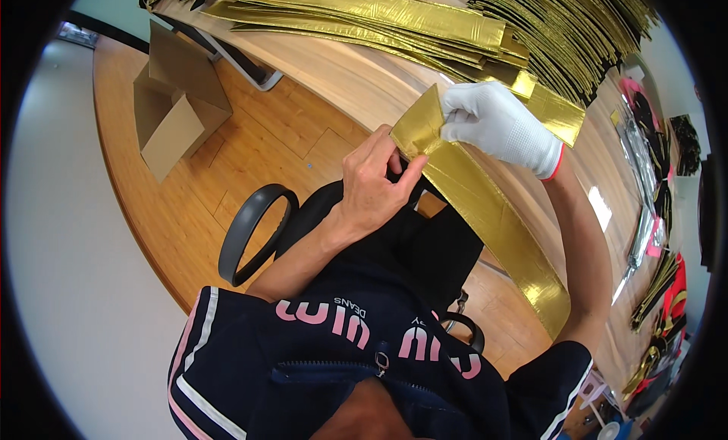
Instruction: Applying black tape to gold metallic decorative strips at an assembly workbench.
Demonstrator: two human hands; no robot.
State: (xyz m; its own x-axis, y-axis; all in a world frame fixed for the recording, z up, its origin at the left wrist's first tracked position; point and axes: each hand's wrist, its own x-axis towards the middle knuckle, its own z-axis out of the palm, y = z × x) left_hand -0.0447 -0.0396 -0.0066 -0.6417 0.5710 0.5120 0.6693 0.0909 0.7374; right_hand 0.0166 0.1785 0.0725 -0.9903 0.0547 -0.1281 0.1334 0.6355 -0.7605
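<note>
A long shiny gold fabric strip (497,220) hangs from both hands at the table's near edge, trailing down over my lap toward my right upper arm. My bare left hand (371,186) pinches the strip's left edge near its upper end, thumb on top. In a white knit glove with a red cuff, my right hand (497,121) grips the strip's other edge with closed fingers. The strip is creased between the two hands, and its short end stands up there. Just beyond the glove, the end of another gold strip (557,115) lies on the table.
Flat gold strips (364,15) lie stacked along the wooden table (334,80), with a dense pile of gold-and-black strips (572,30) beside them. Silver strips (644,212) and red material (673,288) lie at the right. An open cardboard box (216,99) and a black chair armrest (230,239) are at the left.
</note>
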